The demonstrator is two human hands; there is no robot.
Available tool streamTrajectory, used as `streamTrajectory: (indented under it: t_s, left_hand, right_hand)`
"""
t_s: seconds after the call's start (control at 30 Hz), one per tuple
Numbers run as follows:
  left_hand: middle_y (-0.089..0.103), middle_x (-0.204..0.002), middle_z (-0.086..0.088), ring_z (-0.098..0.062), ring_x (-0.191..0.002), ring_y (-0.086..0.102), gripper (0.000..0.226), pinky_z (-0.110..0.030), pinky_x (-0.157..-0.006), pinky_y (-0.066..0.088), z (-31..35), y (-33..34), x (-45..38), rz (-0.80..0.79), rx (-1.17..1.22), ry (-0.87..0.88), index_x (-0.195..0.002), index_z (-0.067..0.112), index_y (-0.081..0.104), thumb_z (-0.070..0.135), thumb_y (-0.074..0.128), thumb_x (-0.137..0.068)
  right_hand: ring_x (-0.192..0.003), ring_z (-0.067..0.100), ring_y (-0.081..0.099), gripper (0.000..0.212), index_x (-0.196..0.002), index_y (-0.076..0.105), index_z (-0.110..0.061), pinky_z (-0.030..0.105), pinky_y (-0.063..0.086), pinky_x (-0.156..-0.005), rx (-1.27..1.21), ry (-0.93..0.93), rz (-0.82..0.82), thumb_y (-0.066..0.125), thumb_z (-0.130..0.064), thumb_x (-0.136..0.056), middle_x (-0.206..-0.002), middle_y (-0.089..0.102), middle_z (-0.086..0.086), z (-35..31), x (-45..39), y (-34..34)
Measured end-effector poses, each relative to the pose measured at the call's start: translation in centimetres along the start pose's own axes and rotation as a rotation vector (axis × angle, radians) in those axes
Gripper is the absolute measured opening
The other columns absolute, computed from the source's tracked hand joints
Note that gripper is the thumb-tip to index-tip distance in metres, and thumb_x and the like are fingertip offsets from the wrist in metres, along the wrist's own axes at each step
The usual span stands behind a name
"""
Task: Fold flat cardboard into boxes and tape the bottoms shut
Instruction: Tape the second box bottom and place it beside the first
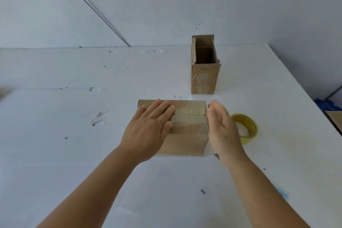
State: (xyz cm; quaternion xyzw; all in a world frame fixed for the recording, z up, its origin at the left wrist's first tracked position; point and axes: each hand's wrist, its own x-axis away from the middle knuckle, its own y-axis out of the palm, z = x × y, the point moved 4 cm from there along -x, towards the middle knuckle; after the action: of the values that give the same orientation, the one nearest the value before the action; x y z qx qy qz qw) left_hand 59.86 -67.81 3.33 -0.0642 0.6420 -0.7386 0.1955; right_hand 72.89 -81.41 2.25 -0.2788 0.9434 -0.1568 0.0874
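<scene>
White walls meet a scuffed white tabletop [77,153], and that is all I have for a room through the head camera. Near the middle of it sits the brown cardboard box [187,135] I am working on, its taped face up, with a strip of clear tape running across the seam between its two flaps. My left hand [148,129] lies flat on the left part of that face, fingers straight and together, pressing down and holding nothing. My right hand [222,127] stands on edge just at the box's right side, palm turned toward the cardboard, fingers straight and relaxed; I cannot tell whether it touches the side or hangs just off it. Behind that hand, on the table just right of the box, lies a yellow roll of tape [247,127], partly hidden. Farther back stands a second brown cardboard box [204,79], tall and narrow, upright, its top open, well apart from both hands.
</scene>
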Motion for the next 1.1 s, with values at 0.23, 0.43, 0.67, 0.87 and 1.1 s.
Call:
streamTrajectory:
  t_s: [0.23, 0.43, 0.67, 0.87, 1.1]
  left_hand:
    - [-0.014, -0.156, 0.012, -0.003, -0.142, -0.016, 0.071, -0.017, -0.112, -0.002, -2.0, 0.5, 3.0, 0.055, 0.23, -0.269, -0.151, 0.021, -0.001, 0.059, 0.001, -0.091]
    - [0.034, -0.148, 0.01, -0.005, -0.129, 0.039, 0.062, -0.011, -0.098, 0.03, -3.0, 0.9, 4.0, 0.14, 0.81, -0.496, -0.151, 0.024, 0.011, 0.031, 0.043, -0.098]
    - [0.055, -0.09, 0.025, 0.002, -0.083, 0.057, 0.046, -0.018, -0.073, 0.045, -3.5, 0.4, 3.7, 0.153, 1.004, -0.491, -0.136, 0.025, 0.031, 0.028, 0.051, -0.095]
    - [0.062, -0.097, 0.015, -0.006, -0.089, 0.061, 0.025, -0.025, -0.073, 0.051, -3.9, 0.1, 3.8, 0.076, 0.998, -0.45, -0.11, 0.04, 0.039, 0.028, 0.053, -0.093]
    - [0.063, -0.108, 0.005, -0.02, -0.1, 0.061, 0.047, -0.038, -0.084, 0.051, -4.1, 0.3, 3.8, 0.024, 0.991, -0.48, -0.131, 0.019, 0.036, 0.037, 0.052, -0.092]
  right_hand:
    - [-0.09, -0.011, 0.05, 0.048, -0.149, 0.022, -0.027, 0.012, 0.033, -0.082, 0.1, 0.048, -0.074, 0.028, -0.03, -0.102, -0.108, 0.05, -0.028, 0.4, 3.0, 2.2]
    - [-0.125, -0.003, 0.044, 0.058, -0.143, 0.034, -0.039, 0.028, 0.027, -0.111, -0.233, 0.201, -0.156, 0.042, -0.056, -0.089, -0.141, 0.046, -0.019, 2.6, 2.7, 2.6]
    - [-0.1, 0.012, 0.058, 0.054, -0.137, 0.042, -0.021, 0.031, 0.041, -0.091, -0.039, 0.187, -0.001, 0.044, -0.047, -0.09, -0.107, 0.06, -0.011, 1.3, 2.7, 2.4]
    - [-0.101, 0.021, 0.061, 0.029, -0.11, 0.064, -0.028, 0.038, 0.044, -0.095, -0.216, 0.301, -0.162, 0.039, -0.028, -0.094, -0.103, 0.07, 0.0, 0.8, 3.2, 2.9]
    - [-0.122, 0.01, 0.048, 0.051, -0.114, 0.063, -0.033, 0.037, 0.028, -0.112, -0.019, 0.49, -0.315, 0.031, -0.064, -0.089, -0.12, 0.063, -0.015, 1.6, 3.8, 2.3]
